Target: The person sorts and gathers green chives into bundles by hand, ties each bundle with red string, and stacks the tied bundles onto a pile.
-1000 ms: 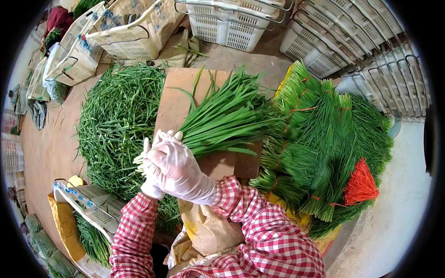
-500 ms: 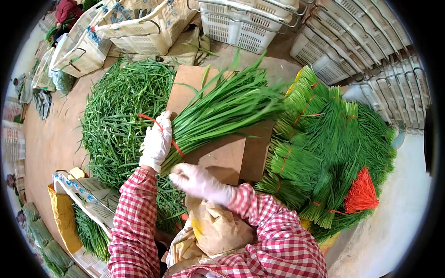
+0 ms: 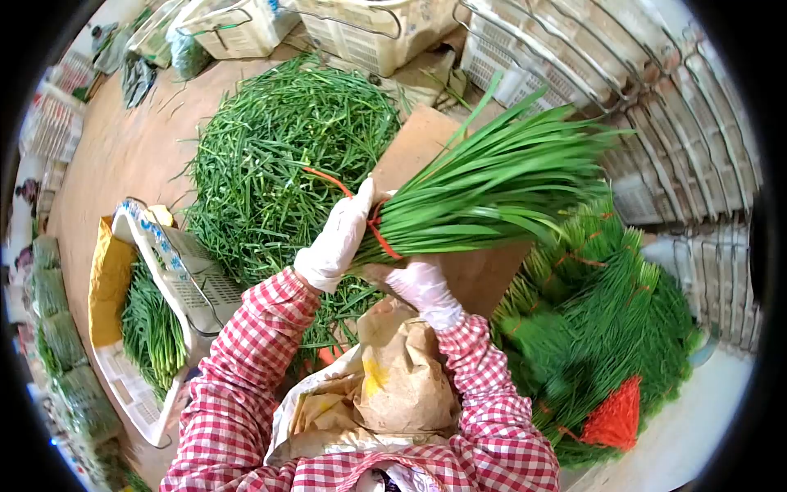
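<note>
My gloved left hand (image 3: 338,239) is closed around the stalk end of a bunch of garlic chives (image 3: 492,184). The long leaves fan out toward the upper right. A red tie (image 3: 379,234) circles the bunch beside my left hand, with a loose end sticking out past the fingers. From below, my gloved right hand (image 3: 422,289) grips the bunch near its stalk end; its fingertips are partly hidden. Under the bunch lies a brown board (image 3: 426,143).
Loose green leaves (image 3: 287,148) form a big heap on the left. Tied chive bunches (image 3: 607,303) are piled on the right, with red ties (image 3: 613,416) on top. A white crate (image 3: 197,271) holds more chives at lower left. Stacked crates (image 3: 656,131) stand at upper right.
My right hand has come up against the bunch from below. The red tie now sits tighter around the stalks. The whole view has shifted, with the heap appearing further right.
</note>
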A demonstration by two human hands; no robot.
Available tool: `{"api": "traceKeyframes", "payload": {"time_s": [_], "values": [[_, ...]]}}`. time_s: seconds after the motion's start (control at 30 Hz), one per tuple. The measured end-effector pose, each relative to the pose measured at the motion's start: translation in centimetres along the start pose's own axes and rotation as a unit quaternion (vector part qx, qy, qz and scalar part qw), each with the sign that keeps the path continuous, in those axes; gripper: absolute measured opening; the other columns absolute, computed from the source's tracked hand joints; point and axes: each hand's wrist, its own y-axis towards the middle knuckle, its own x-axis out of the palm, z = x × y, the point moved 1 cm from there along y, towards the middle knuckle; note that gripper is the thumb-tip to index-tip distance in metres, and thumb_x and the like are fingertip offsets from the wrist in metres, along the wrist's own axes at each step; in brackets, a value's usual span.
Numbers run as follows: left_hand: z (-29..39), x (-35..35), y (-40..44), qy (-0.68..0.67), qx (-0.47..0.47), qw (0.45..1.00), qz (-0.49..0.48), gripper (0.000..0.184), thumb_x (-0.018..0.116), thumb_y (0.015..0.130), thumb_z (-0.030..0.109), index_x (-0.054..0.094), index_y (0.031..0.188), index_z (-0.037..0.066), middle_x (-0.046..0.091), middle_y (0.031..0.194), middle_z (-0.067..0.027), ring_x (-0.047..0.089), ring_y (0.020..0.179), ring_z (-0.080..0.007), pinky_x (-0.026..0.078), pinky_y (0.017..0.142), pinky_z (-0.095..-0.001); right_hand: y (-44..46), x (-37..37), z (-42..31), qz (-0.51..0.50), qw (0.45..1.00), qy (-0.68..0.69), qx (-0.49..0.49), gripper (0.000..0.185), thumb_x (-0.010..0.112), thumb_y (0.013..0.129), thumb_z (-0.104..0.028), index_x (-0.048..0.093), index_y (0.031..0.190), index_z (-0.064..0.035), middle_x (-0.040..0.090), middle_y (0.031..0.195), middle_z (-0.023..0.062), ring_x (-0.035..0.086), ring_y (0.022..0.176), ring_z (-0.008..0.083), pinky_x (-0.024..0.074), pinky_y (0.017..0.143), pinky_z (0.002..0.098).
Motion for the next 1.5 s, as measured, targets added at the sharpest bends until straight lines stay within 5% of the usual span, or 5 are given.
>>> {"api": "traceKeyframes", "payload": {"time_s": [0.23, 0.6, 0.9, 1.37, 1.5], "values": [[5.0, 3.3, 0.7, -0.136, 0.117, 0.982, -0.064, 0.066, 0.028, 0.097, 0.052, 0.046, 0.129, -0.003, 0.056, 0.123, -0.0084, 0.054, 0.108, -0.0142, 0.041, 0.095, -0.0288, 3.9, -6.5, -4.1, -0.04, 0.84, -0.475, -0.259, 0.062, 0.076, 0.074, -0.033, 0.051, 0.123, -0.006, 0.058, 0.117, 0.0123, 0.058, 0.1, 0.0279, 0.0468, 0.086, 0.0403], [-11.6, -0.8, 6.8, 0.444, 0.45, 0.743, 0.221, 0.035, 0.044, 0.094, 0.014, 0.048, 0.125, -0.001, 0.061, 0.092, -0.0161, 0.059, 0.08, -0.0303, 0.047, 0.073, -0.036, 2.3, -3.4, -1.0, -0.145, 0.956, 0.159, 0.201, 0.047, 0.075, 0.077, -0.03, 0.056, 0.112, -0.0052, 0.063, 0.101, 0.0096, 0.06, 0.079, 0.0181, 0.0489, 0.066, 0.0305], [-0.9, -1.8, 2.4, 0.21, -0.034, 0.977, -0.014, 0.064, 0.016, 0.097, 0.054, 0.042, 0.138, 0.013, 0.047, 0.135, -0.009, 0.044, 0.12, -0.0226, 0.03, 0.104, -0.0328, 0.4, 2.9, 0.9, -0.157, 0.791, 0.321, 0.496, 0.05, 0.06, 0.085, -0.049, 0.063, 0.096, -0.0004, 0.068, 0.078, 0.0114, 0.063, 0.052, 0.0181, 0.0491, 0.043, 0.0256], [-1.3, -2.2, 2.0, 0.027, 0.014, 0.999, -0.045, 0.071, 0.021, 0.095, 0.058, 0.018, 0.147, 0.01, 0.021, 0.15, -0.0137, 0.024, 0.137, -0.0257, 0.019, 0.111, -0.0364, 6.2, 2.8, -1.4, -0.038, 0.976, -0.208, 0.042, 0.021, 0.056, 0.088, -0.023, 0.06, 0.08, -0.0034, 0.063, 0.069, 0.0135, 0.063, 0.065, 0.0276, 0.05, 0.061, 0.0379], [-2.0, -1.8, 0.7, 0.459, 0.078, 0.882, -0.078, 0.104, 0.071, 0.06, 0.059, 0.028, 0.14, 0.01, 0.046, 0.128, -0.0119, 0.038, 0.127, -0.0266, 0.021, 0.108, -0.047, 6.8, -0.3, 0.4, -0.027, 0.897, 0.377, 0.229, 0.023, 0.055, 0.09, -0.021, 0.064, 0.078, -0.0033, 0.061, 0.064, -0.0002, 0.051, 0.051, 0.0066, 0.0386, 0.045, 0.0211]]}}
